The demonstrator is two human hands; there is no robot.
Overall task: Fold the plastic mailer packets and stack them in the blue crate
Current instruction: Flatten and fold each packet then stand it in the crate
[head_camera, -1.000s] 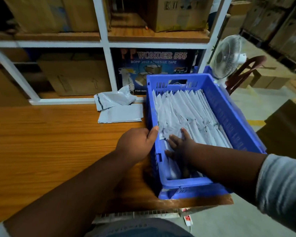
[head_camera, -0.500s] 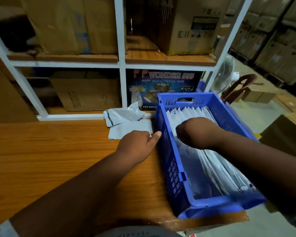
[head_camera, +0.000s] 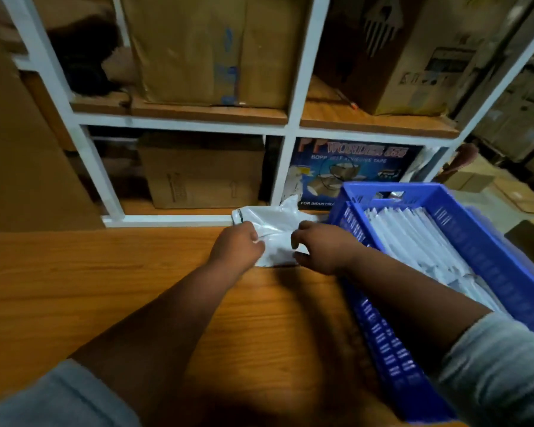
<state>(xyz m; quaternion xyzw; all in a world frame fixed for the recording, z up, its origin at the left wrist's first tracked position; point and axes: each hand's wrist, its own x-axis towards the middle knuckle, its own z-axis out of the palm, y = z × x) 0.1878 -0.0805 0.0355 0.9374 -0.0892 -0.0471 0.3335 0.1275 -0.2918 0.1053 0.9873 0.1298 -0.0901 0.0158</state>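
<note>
Both hands on mailers (head_camera: 272, 232) lying on surface (head_camera: 105, 288), crate (head_camera: 475, 257) right of fingers. Left hand (head_camera: 235, 245) pinches mailer; right hand (head_camera: 321, 248) curls round it. Thin, limp, slippery: grip edges.

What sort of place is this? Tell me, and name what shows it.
Probably a warehouse packing station: cardboard cartons on white shelving, a box of adhesive tape, and a blue crate filled with folded mailer packets.
</note>
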